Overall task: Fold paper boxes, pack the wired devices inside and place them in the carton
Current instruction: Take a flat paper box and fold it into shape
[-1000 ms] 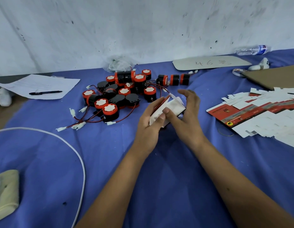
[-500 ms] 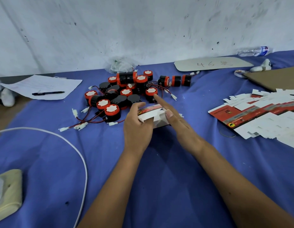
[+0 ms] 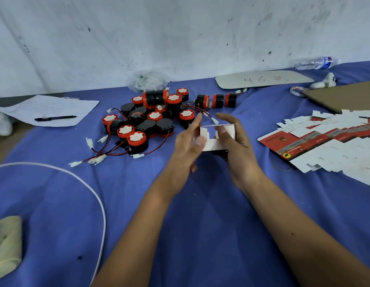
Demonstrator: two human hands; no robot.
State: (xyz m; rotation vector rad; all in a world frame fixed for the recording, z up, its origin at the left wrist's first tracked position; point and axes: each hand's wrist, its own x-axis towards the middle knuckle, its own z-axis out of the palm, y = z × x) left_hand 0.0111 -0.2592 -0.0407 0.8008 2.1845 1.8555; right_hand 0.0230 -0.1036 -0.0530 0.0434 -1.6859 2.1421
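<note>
- Near left corner of the table: a pale cloth [image 3: 5,243] and a white cable [image 3: 80,183] looping across the blue cover [image 3: 200,235].
- Middle of the table: our left hand [image 3: 187,148] and right hand [image 3: 236,146] hold one paper box [image 3: 216,137] between them, just above the cover. Left fingers lie along its left wall, blurred, so we cannot tell their exact grip; right fingers curl round its right side. The white flaps stand open toward us, so we judge this box half folded, with nothing inside yet.
- Right edge: a fanned stack of flat box blanks [image 3: 329,146], still to fold.
- Beyond the hands: the heap of wired devices [image 3: 151,121], red and black, leads trailing; none looks packed.
- Far right corner: a brown cardboard sheet [image 3: 346,96], perhaps the carton; no filled box shows on it.
- Far left: paper sheets [image 3: 49,109] with a pen [image 3: 55,118].
</note>
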